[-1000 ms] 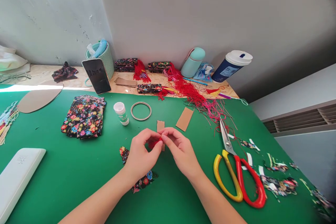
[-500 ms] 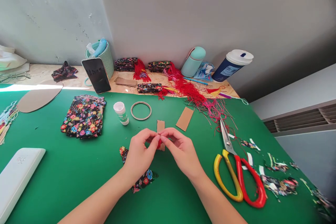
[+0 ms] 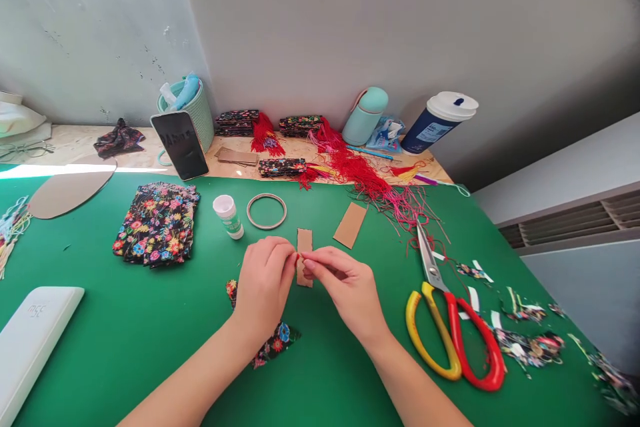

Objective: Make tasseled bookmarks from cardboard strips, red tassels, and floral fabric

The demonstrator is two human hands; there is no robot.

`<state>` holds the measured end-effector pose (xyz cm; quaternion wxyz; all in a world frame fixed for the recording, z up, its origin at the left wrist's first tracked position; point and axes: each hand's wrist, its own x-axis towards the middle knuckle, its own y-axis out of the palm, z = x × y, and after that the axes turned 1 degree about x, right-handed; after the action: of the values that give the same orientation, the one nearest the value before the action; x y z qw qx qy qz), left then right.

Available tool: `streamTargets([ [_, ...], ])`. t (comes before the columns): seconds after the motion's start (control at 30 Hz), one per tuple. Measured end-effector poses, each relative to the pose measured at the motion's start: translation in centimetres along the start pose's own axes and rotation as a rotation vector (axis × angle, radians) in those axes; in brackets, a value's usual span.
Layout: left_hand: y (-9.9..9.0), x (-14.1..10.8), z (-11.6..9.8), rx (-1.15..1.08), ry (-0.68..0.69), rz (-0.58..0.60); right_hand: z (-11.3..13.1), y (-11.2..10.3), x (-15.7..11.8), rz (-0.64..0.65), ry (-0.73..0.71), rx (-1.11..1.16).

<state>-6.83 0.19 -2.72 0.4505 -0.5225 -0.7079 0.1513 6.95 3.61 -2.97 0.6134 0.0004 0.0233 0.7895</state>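
My left hand (image 3: 265, 283) and my right hand (image 3: 350, 287) meet over the green mat, each with thumb and forefinger pinched. Between the fingertips shows a small bit of red thread (image 3: 299, 257); the rest is hidden in my closed left hand. Just behind and below the fingers lies a narrow cardboard strip (image 3: 305, 240), flat on the mat. A black floral cloth piece (image 3: 278, 345) sticks out from under my left hand and wrist, partly covered. To the right rests a second cardboard piece (image 3: 351, 225).
Scissors with yellow and red handles (image 3: 453, 333) lie right of my arm, beside fabric scraps (image 3: 533, 349). Left are a glue bottle (image 3: 229, 217), a hoop (image 3: 267, 211), stacked floral cloth (image 3: 156, 225) and a white device (image 3: 43, 347). Red threads (image 3: 360, 170), a phone (image 3: 181, 145) and a cup (image 3: 440, 123) are farther back.
My left hand has turned, its fingers now folding over the red bundle that showed between both hands. My right fingertips have drawn slightly away from the left ones.
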Motion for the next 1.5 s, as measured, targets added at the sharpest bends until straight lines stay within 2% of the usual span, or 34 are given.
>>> streamTargets([
  [0.07, -0.1, -0.01, -0.13, 0.058, -0.002, -0.045, -0.02, 0.09, -0.11, -0.003, -0.039, -0.016],
  [0.17, -0.19, 0.0, -0.34, 0.066, 0.008, -0.05, -0.16, 0.2, -0.23, -0.001, -0.109, -0.072],
  [0.33, -0.28, 0.21, -0.3, 0.157, 0.191, -0.097, -0.33, 0.17, -0.32, 0.015, -0.199, -0.138],
  [0.57, -0.26, 0.15, -0.28, 0.141, 0.182, -0.075, -0.38, -0.01, -0.38, 0.049, -0.249, -0.308],
  [0.67, -0.18, -0.05, -0.28, 0.105, 0.138, -0.046, -0.46, -0.02, -0.39, 0.048, -0.256, -0.324],
  [0.83, -0.09, -0.25, -0.21, -0.024, -0.005, 0.023, -0.42, 0.03, -0.41, 0.051, -0.224, -0.283],
  [0.97, -0.13, -0.03, -0.2, -0.199, -0.103, 0.039, -0.22, 0.1, -0.34, 0.036, -0.149, -0.134],
  [1.1, -0.18, 0.17, -0.08, -0.25, -0.141, 0.003, -0.14, 0.12, -0.27, -0.028, -0.08, -0.027],
  [1.27, -0.31, 0.25, -0.17, -0.249, -0.151, -0.045, 0.16, 0.06, -0.15, -0.089, 0.04, -0.032],
  [1.5, -0.45, 0.5, -0.23, -0.315, -0.244, -0.083, 0.08, -0.24, 0.32, -0.076, 0.128, 0.107],
])
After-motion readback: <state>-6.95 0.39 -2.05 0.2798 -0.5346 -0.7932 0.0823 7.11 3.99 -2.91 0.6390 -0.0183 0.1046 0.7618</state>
